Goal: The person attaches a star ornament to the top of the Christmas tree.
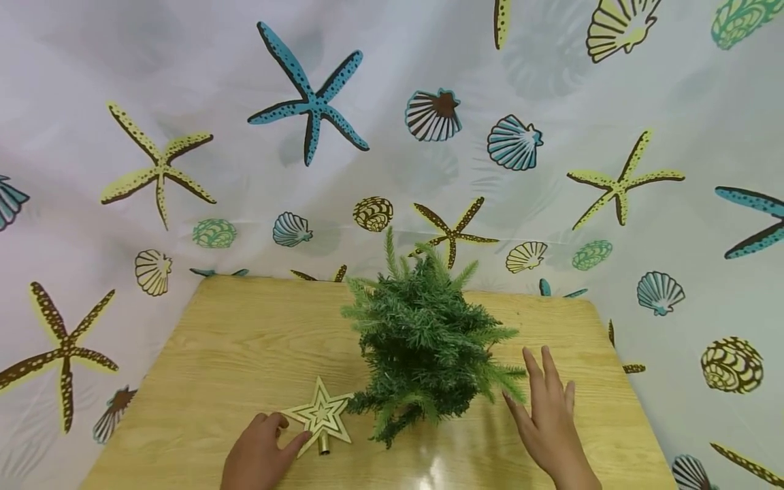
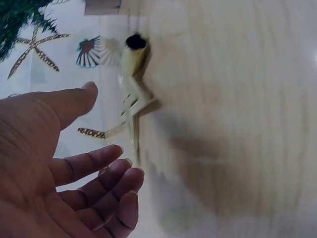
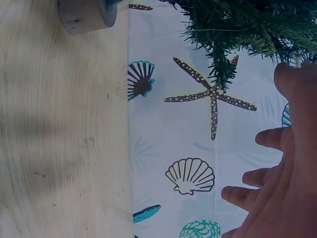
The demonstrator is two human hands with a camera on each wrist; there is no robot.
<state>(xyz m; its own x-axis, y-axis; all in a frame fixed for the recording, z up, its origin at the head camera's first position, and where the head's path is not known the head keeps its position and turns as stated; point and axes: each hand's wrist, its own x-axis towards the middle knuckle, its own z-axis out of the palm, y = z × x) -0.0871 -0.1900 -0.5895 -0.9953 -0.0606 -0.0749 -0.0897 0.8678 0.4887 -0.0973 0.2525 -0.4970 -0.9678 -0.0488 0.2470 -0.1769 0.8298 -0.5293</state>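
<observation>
A small green artificial tree [image 1: 422, 340] stands in the middle of a wooden table [image 1: 233, 340]. A gold star topper [image 1: 320, 415] with a short tube at its base lies flat to the tree's left. My left hand [image 1: 263, 452] lies beside the star, with its thumb and forefinger at the star's lower left points. In the left wrist view this hand [image 2: 59, 163] has loosely spread fingers, just apart from the star [image 2: 131, 104]. My right hand [image 1: 548, 415] hovers with straight fingers at the tree's lower right branches and holds nothing. In the right wrist view that hand [image 3: 282, 183] is below the tree's branches [image 3: 247, 25].
A white curtain [image 1: 306, 102] printed with starfish and shells hangs behind and round the table. The tree's round wooden base [image 3: 86, 15] stands on the tabletop. Bare wood lies to the left of the star and at the table's far left corner.
</observation>
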